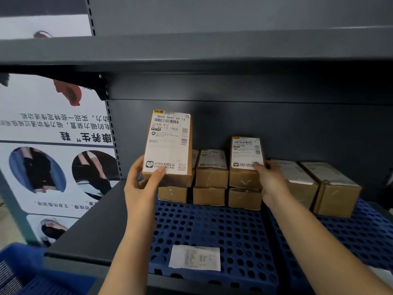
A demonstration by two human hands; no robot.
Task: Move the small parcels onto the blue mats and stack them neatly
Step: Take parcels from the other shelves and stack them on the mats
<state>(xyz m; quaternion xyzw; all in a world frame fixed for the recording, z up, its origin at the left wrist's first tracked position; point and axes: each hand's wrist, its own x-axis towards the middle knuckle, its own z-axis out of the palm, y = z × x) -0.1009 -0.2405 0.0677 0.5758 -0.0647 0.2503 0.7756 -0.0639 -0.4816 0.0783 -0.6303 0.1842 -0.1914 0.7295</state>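
Observation:
My left hand (142, 184) grips a small brown parcel (168, 143) with a white shipping label, tilted up over the left end of a row of stacked parcels (210, 177). My right hand (270, 179) holds a second labelled parcel (246, 158), tilted on top of the right column of that row. The row stands at the back of a blue perforated mat (212, 228) on a dark grey shelf. Two more parcels (331, 188) lie on a second blue mat (365, 231) to the right.
A white paper slip (195, 257) lies on the front of the left mat. An upper shelf (191, 50) overhangs the space. A poster panel (55, 145) stands at the left, and a blue basket (23, 271) sits at the bottom left.

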